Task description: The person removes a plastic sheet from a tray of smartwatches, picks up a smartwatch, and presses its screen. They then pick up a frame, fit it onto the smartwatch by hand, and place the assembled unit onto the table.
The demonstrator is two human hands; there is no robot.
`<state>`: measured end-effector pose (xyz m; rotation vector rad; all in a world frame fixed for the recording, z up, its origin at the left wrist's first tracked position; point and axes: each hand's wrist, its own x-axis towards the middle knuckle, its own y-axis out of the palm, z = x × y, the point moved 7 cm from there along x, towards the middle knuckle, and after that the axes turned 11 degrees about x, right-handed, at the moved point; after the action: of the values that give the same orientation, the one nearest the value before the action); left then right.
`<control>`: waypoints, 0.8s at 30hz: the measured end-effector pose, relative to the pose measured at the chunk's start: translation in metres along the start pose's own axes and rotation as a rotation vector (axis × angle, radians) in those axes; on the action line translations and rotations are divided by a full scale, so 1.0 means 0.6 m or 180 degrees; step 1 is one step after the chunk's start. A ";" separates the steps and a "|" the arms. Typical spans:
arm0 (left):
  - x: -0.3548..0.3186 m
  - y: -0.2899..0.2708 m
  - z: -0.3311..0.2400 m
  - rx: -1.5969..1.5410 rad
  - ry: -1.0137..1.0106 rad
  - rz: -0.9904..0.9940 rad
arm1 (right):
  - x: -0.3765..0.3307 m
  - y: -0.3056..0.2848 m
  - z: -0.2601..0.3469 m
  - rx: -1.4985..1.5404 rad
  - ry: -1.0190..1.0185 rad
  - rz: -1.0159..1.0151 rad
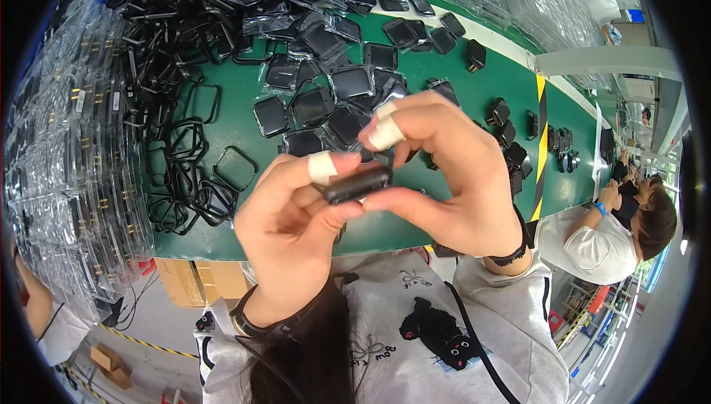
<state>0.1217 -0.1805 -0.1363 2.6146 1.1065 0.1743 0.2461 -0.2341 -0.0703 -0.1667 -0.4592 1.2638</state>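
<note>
Between both hands, above the near part of the green table, is a small black rounded-rectangular watch case (358,185), seen nearly edge-on. My left hand (291,215) pinches its left end between thumb and fingers. My right hand (458,182) grips its right end, thumb below and fingers above. White tape wraps fingers on both hands. The fingers partly hide the case, and motion blurs it slightly. Just beyond lie several flat black squarish pieces in clear plastic sleeves (352,82). Left of my left hand are loose thin black frames (235,168).
Stacked clear plastic trays (81,152) rise at the left, with more trays (518,4) at the far right. Black frames heap (163,26) at the back left. Assembled black cases (501,112) stand right, near yellow-black tape (541,145). A co-worker (603,234) sits at right.
</note>
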 end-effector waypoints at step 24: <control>-0.012 0.057 0.011 0.0742 0.0519 0.0399 | -0.144 -0.013 -0.051 0.1105 0.0246 -0.0872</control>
<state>0.1417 -0.2096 -0.1319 2.9247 1.0720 0.3075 0.2465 -0.3142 -0.1155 0.1370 -0.1828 1.0445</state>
